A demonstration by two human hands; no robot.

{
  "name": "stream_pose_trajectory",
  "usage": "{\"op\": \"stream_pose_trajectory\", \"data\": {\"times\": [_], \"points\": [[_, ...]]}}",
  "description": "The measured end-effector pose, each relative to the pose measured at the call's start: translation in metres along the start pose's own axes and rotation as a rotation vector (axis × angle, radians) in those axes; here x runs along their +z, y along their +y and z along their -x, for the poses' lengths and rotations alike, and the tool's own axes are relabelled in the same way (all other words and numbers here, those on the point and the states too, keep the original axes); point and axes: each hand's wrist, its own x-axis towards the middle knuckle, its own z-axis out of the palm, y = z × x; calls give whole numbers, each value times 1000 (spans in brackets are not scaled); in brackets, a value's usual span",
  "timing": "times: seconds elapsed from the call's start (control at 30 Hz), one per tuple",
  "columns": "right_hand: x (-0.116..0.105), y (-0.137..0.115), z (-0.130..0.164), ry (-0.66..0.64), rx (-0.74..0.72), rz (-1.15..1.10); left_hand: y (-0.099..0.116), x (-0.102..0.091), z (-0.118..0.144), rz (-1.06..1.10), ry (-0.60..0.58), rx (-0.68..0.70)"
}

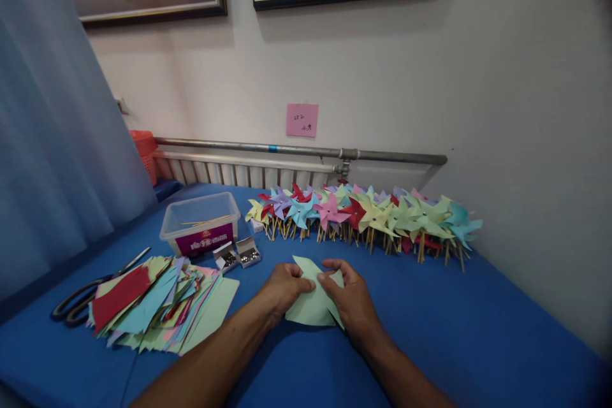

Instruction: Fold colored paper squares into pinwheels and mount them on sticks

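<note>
- fingers first, in the head view: those of your left hand (285, 285) are closed in a pinch, thumb on top, on the left part of the pale green paper (303, 312).
- your right hand (352, 298) has its thumb and fingers nearly together, gripping the right part of that same sheet, where a cut edge shows.
- the paper is between your two hands, over the near middle of the blue desk (468, 331); you can see it bent and slightly raised.
- if your hands pull apart at that cut, the slit could tear further inward; too firm a pinch could leave a crease.
- your left forearm passes close by the stack of coloured paper (129, 299), so a sweep of the elbow could scatter the sheets.
- the open boxes of metal pins (252, 263) sit just beside the plastic tub (171, 240); a careless reach could tip them and spill the pins.
- beyond your hands, the pinwheels (329, 211) stand crowded together, so a snagged blade could drag its neighbours.
</note>
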Motion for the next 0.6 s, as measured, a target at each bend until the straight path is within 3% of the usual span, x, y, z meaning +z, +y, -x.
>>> {"op": "stream_pose_trajectory", "data": {"times": [0.2,0.6], "points": [[0,1,1,49,-53,65,1,-1,1,30,-28,11],[4,2,3,54,-17,5,-2,-1,-2,-36,-20,22]]}}
